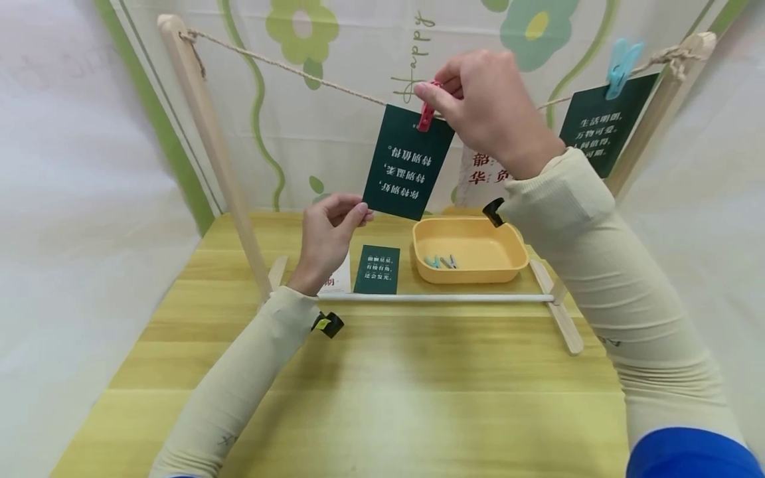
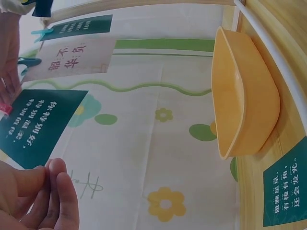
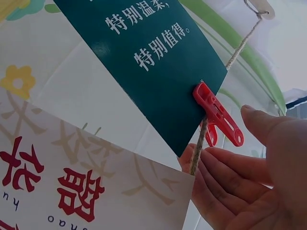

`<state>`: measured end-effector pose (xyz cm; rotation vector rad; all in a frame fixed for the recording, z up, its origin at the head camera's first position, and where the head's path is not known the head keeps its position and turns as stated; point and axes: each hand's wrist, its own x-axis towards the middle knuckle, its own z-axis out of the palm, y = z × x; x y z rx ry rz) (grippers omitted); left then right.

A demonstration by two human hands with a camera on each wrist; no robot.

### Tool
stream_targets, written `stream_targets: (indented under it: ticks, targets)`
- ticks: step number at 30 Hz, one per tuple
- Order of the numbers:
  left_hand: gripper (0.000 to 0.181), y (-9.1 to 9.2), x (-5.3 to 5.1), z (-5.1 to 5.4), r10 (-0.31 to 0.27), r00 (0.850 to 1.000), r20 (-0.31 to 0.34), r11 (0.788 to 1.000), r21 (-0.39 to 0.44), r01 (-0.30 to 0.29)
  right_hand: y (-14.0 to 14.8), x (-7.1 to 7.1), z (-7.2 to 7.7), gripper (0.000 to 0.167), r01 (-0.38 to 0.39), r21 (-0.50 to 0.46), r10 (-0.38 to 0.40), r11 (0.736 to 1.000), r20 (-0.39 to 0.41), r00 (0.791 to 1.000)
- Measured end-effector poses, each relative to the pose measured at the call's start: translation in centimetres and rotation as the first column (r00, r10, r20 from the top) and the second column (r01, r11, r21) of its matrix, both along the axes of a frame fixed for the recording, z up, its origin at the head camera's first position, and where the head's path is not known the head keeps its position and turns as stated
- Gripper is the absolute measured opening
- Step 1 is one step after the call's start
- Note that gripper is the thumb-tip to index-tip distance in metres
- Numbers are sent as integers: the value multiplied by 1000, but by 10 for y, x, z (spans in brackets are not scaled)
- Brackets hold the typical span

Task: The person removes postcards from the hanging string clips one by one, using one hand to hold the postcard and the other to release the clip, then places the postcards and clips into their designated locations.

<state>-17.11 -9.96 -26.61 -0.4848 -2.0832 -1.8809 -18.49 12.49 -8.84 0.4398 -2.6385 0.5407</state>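
A dark green card (image 1: 408, 162) with white text hangs upside down from the rope, held by a red clip (image 1: 426, 116). My left hand (image 1: 327, 236) pinches its lower left corner between thumb and fingers; the left wrist view shows the same green card (image 2: 41, 124) above the left fingertips (image 2: 50, 167). Around the red clip (image 3: 218, 115), my right hand (image 3: 249, 177) has its thumb and fingers spread apart, and the clip's jaws are closed over card and rope (image 3: 197, 148). In the head view my right hand (image 1: 493, 109) is at the rope's height.
A blue clip (image 1: 623, 70) holds another green card (image 1: 615, 123) at the right post. A white card (image 1: 478, 179) with red characters hangs behind my right wrist. On the table (image 1: 382, 385) are a yellow tray (image 1: 472, 275) with several small clips, a green card (image 1: 378, 269) and a white card.
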Motion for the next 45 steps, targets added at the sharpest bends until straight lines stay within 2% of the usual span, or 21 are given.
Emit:
stream_targets:
  ticks: [12, 27, 35, 45]
  targets:
    - [20, -3, 0, -3, -1, 1000, 0, 1000, -10, 1, -3, -7, -2, 50, 15, -1, -15, 1000, 6, 1000]
    - [20, 0, -1, 0, -1, 1000, -11, 1000, -12, 1, -4, -10, 0, 54, 86, -54, -82, 995, 78, 994]
    - [20, 1, -2, 0, -3, 1000, -16, 1000, -10, 3, -3, -10, -3, 51, 67, -100, -64, 993, 31, 997]
    - [20, 0, -3, -1, 11, 1000, -20, 1000, -13, -11, -5, -8, -8, 44, 30, -152, -47, 988, -110, 993]
